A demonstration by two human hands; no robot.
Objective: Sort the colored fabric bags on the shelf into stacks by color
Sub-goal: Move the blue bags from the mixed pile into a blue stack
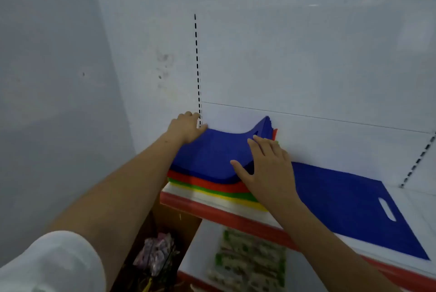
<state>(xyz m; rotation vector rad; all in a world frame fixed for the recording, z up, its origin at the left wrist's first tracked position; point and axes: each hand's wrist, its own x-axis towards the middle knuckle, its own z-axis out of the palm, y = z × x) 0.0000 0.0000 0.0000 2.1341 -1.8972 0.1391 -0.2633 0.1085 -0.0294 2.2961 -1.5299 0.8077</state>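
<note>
A mixed stack of fabric bags sits at the left end of the white shelf (330, 140). Blue bags (212, 152) lie on top, over red (212, 184), green (226, 193), yellow (245, 203) and white (188, 192) layers. My left hand (186, 127) grips the far left corner of the blue layer, fingers curled over its edge. My right hand (266, 166) lies flat on the blue layer's right side, fingers straight, thumb at its front edge. The blue bags bulge upward at the back. A single blue bag (349, 209) with a cut-out handle lies flat to the right.
A slotted shelf upright (197, 67) runs up the back wall just behind my left hand; another (417, 162) stands at the right. The shelf has a red front edge (226, 217). Below sit a lower shelf with packaged goods (250, 261) and a brown box (160, 251).
</note>
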